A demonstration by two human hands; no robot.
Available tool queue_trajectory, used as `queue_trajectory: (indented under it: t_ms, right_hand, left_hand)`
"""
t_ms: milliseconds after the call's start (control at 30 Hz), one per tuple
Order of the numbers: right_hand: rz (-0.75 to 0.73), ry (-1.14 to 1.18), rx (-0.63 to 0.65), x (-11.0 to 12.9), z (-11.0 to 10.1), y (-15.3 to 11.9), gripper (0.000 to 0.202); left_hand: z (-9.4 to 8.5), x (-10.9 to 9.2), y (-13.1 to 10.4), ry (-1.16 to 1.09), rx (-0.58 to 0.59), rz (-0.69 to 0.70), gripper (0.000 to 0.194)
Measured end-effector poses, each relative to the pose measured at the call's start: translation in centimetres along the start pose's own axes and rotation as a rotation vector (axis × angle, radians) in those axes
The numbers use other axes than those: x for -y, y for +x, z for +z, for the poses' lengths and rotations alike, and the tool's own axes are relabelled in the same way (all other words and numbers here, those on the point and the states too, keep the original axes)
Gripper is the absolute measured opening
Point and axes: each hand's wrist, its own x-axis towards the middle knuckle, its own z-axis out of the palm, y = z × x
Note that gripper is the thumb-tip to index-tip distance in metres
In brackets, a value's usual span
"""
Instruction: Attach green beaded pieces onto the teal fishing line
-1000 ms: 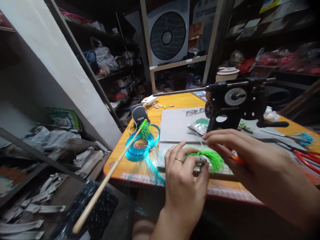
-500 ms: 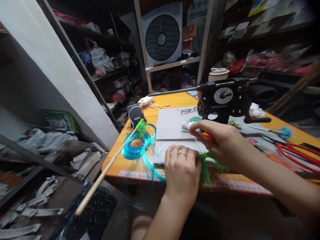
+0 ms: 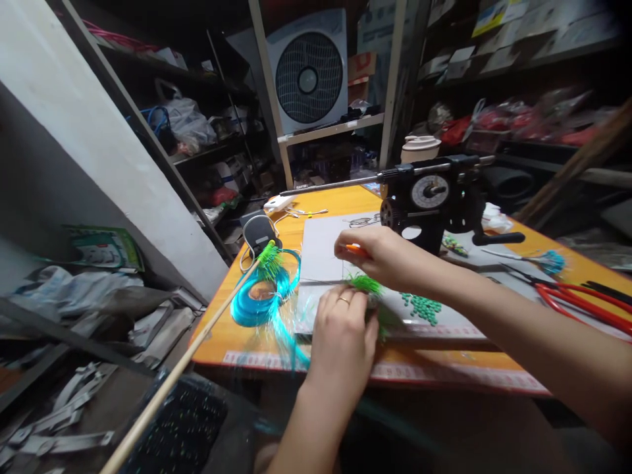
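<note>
Left hand (image 3: 343,329) clutches a green tuft (image 3: 366,285); right hand (image 3: 382,253) pinches an orange tool (image 3: 354,249).

Green tuft (image 3: 366,285) under left hand (image 3: 342,329)

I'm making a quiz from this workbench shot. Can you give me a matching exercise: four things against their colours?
Things:
1. tuft at the left hand
2. fibre coil on the table
3. winding machine
4. tool in the right hand

Colours:
a. black
b. orange
c. bright green
d. turquoise

Pairs: 1-c, 2-d, 3-a, 4-b
</note>
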Motion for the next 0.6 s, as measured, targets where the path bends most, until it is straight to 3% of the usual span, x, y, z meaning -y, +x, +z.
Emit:
queue_trajectory:
  t_ms: [200, 300, 367, 467, 600]
  right_hand:
    - [0.009, 0.056, -0.222, 2.1, -2.8, -0.8, 0.010]
    - [-0.067, 0.001, -0.233, 3.4, -4.0, -3.1, 0.006]
    - [-0.102, -0.043, -0.190, 4.0, -3.8, -5.3, 0.013]
    - [-0.109, -0.123, -0.131, 4.9, -2.7, -8.8, 0.022]
    - [-0.088, -0.248, -0.058, 6.3, -1.0, -12.7, 0.029]
  left_hand:
    - [0.4, 0.3, 1.0, -0.120, 0.014, -0.057, 0.012]
    - [-0.9, -0.3, 0.3, -0.203, -0.063, -0.096, 0.009]
    - [-1.9, -1.0, -1.1, -0.293, -0.129, -0.194, 0.009]
    - [-3.2, -2.3, -3.6, -0.793, -0.220, -0.543, 0.014]
    - [-3.5, -3.8, -6.0, -1.126, -0.222, -0.644, 0.024]
